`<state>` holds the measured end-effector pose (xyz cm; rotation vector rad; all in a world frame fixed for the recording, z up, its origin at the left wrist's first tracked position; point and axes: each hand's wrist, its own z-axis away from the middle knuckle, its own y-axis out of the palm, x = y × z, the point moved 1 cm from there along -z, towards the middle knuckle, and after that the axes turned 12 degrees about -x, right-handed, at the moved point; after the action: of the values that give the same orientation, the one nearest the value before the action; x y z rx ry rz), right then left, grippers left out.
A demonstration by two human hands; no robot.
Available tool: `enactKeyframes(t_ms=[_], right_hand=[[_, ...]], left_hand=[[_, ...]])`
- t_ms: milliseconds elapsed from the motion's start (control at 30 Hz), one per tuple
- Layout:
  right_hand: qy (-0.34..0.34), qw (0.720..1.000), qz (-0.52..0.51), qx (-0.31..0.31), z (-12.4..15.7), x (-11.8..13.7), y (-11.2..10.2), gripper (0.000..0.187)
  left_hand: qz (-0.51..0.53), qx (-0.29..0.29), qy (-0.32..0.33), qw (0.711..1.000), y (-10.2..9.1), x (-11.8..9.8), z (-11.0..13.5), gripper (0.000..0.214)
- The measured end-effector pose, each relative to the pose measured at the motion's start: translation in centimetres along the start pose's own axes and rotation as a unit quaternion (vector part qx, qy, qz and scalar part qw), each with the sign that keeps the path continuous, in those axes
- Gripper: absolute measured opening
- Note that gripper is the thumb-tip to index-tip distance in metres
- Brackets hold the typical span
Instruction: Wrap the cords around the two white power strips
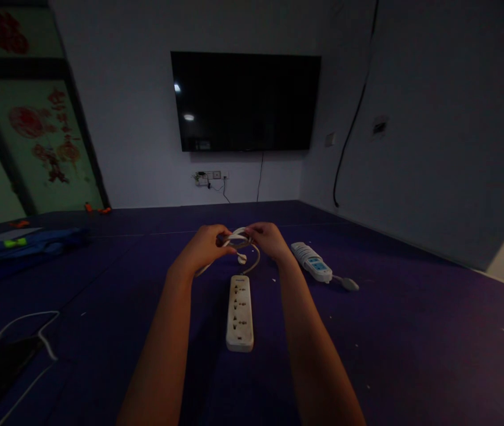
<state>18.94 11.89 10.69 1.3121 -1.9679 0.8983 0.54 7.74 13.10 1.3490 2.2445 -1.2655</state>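
A white power strip (240, 313) lies lengthwise on the dark purple floor, its sockets facing up. From its far end runs a white cord (258, 258), bent into loops between my hands. My left hand (206, 247) pinches the left side of the looped cord, with a length hanging below the palm. On the opposite side my right hand (269, 238) grips the cord between thumb and fingers. The cord's plug (241, 258) shows just under the loops. Some of the cord is hidden behind my fingers.
Right of my arm lies another power strip (318, 267) wrapped in its cord, its plug (349, 284) stretched out. Blue cloth (51, 245) lies at left; nearer are a white cable (47, 343) and a dark flat object (7, 373). A television (247, 103) hangs ahead.
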Motion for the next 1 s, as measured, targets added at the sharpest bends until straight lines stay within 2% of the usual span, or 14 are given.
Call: enactKeyframes(t_ms=[200,400,533,633,733,833,1000], right_hand=[[0.065,0.993,-0.056,-0.078,-0.1,-1.5,0.9,0.026],[0.115,0.977,-0.096,-0.153,0.0,-1.7,1.5,0.025],[0.091,0.987,-0.067,-0.117,0.0,-1.5,1.2,0.021],[0.034,0.996,-0.027,-0.081,0.0,-0.9,0.7,0.015],[-0.040,0.998,-0.010,-0.043,0.1,0.2,0.1,0.027],[-0.093,0.996,0.004,0.008,0.5,1.0,-0.2,0.025],[-0.061,0.996,-0.037,0.060,0.7,0.9,-0.3,0.023]], left_hand=[[0.029,0.004,-0.011,1.000,0.2,-0.3,0.0,0.032],[0.026,0.021,-0.012,0.999,-0.1,-0.9,0.2,0.037],[-0.024,-0.007,0.015,1.000,-0.4,-0.6,0.1,0.021],[-0.051,-0.017,0.031,0.998,-0.6,-0.5,0.1,0.018],[-0.052,-0.014,0.040,0.998,-0.7,-0.5,0.1,0.018],[-0.056,-0.010,0.046,0.997,-0.4,-0.5,0.1,0.018],[-0.061,-0.004,0.049,0.997,0.0,-0.5,0.0,0.017]])
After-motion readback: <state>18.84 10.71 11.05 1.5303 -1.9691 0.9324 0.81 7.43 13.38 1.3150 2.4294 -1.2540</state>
